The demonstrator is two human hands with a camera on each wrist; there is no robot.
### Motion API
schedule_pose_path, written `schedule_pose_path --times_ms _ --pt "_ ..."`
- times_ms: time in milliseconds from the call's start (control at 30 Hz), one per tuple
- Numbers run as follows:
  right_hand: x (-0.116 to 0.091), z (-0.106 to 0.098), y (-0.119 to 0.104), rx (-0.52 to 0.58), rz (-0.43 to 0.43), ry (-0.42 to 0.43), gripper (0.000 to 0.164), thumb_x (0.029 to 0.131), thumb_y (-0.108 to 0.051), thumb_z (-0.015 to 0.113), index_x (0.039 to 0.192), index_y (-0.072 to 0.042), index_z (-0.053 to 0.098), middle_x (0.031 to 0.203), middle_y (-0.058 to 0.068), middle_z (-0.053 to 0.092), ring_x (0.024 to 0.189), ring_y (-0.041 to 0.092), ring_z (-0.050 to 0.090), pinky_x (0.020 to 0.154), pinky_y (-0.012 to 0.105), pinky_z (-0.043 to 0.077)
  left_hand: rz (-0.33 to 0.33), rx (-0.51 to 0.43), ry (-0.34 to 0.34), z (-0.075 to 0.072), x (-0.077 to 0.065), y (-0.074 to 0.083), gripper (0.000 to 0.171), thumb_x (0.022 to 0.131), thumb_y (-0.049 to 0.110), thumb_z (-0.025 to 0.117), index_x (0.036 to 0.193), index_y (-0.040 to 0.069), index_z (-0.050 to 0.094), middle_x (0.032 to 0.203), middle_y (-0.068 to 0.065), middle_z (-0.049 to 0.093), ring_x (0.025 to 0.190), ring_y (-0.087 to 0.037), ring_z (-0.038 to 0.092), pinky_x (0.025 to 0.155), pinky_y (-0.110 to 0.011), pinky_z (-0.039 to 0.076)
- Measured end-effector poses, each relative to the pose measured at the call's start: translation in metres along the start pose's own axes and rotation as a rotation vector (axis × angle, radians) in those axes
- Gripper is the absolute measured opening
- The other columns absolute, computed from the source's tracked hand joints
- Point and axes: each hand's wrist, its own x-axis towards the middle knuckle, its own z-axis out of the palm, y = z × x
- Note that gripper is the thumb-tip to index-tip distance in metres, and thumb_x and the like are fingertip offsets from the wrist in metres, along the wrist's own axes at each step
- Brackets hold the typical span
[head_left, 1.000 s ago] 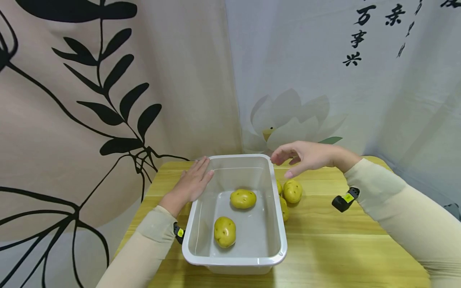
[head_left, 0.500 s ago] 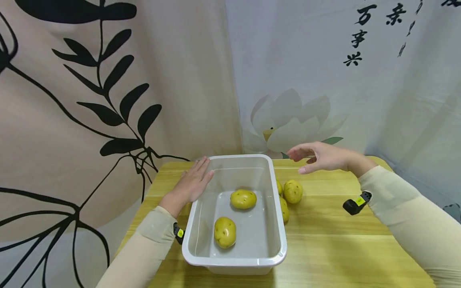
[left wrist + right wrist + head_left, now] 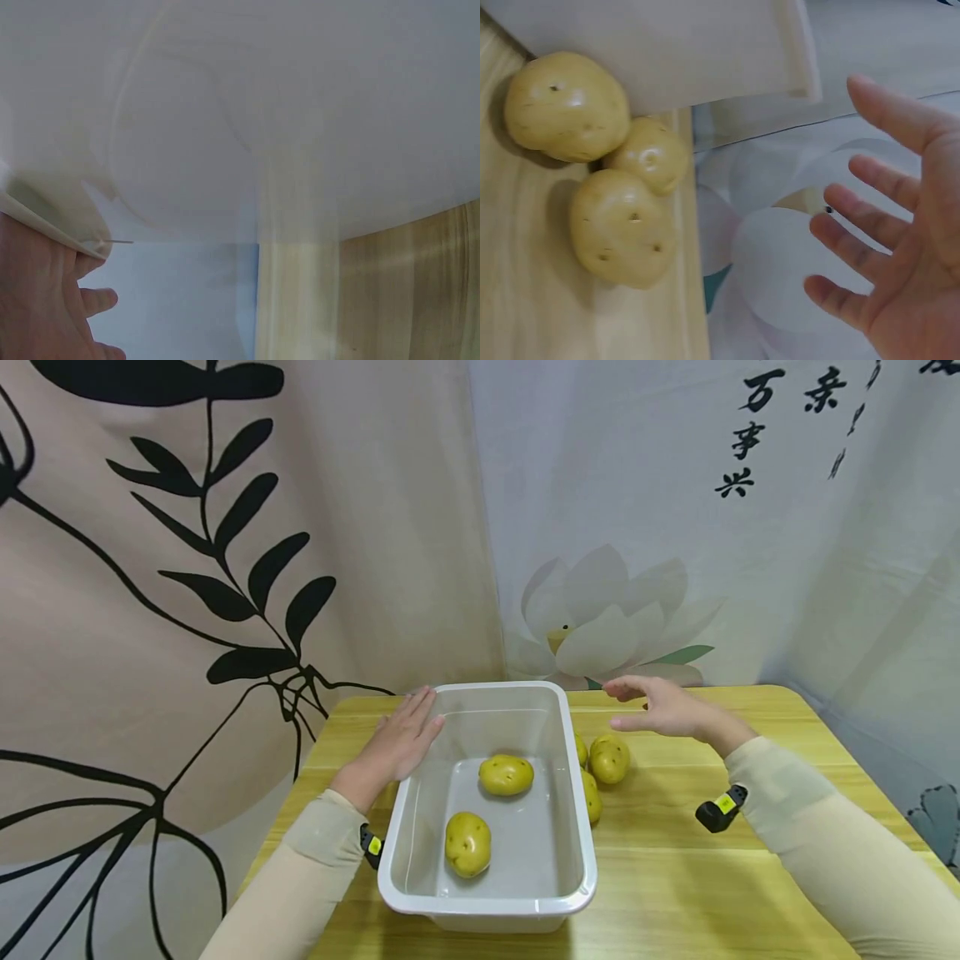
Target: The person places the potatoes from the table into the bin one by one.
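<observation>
A white plastic bin (image 3: 487, 906) stands on the wooden table with two yellow potatoes inside: one potato (image 3: 506, 775) towards the middle, another potato (image 3: 468, 844) nearer the front left. My left hand (image 3: 399, 739) rests flat with straight fingers on the bin's left rim. Right of the bin, my right hand (image 3: 667, 708) hovers with fingers spread and holds nothing. Just below and left of it, three potatoes lie together on the table; the right wrist view shows a front potato (image 3: 622, 229), a smaller potato (image 3: 651, 156) and a potato (image 3: 568, 106) beside the bin wall.
The wooden table (image 3: 675, 877) extends right of the bin. Behind its far edge hangs a pale curtain (image 3: 405, 527) printed with dark leaves and a lotus. A black wrist camera (image 3: 722, 808) is strapped under the right sleeve.
My right hand has moved right, away from the bin's rim, and then lowered a little towards the potatoes outside. My left hand and the bin have stayed in place.
</observation>
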Motion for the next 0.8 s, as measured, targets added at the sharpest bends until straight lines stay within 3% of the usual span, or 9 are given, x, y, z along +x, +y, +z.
schedule_pose_path --times_ms 500,800 --pt "0.010 0.053 0.043 -0.091 0.064 0.152 0.072 0.084 -0.046 0.071 0.138 -0.002 0.049 0.137 0.016 0.052 0.126 0.039 0.044 0.102 0.056 0.036 -0.004 -0.002 -0.001 -0.002 -0.002 0.000 0.070 0.100 0.059 0.010 0.156 0.018 0.006 0.160 0.004 -0.004 0.147 -0.024 -0.001 0.111 -0.063 0.008" --pt "0.016 0.086 0.060 -0.095 0.095 0.203 0.066 0.085 -0.035 0.074 0.135 0.001 0.050 0.137 0.021 0.051 0.127 0.042 0.043 0.103 0.057 0.035 -0.004 -0.006 0.004 -0.001 -0.001 0.000 0.068 0.101 0.057 0.012 0.156 0.018 0.007 0.160 0.005 -0.005 0.147 -0.023 -0.001 0.111 -0.063 0.007"
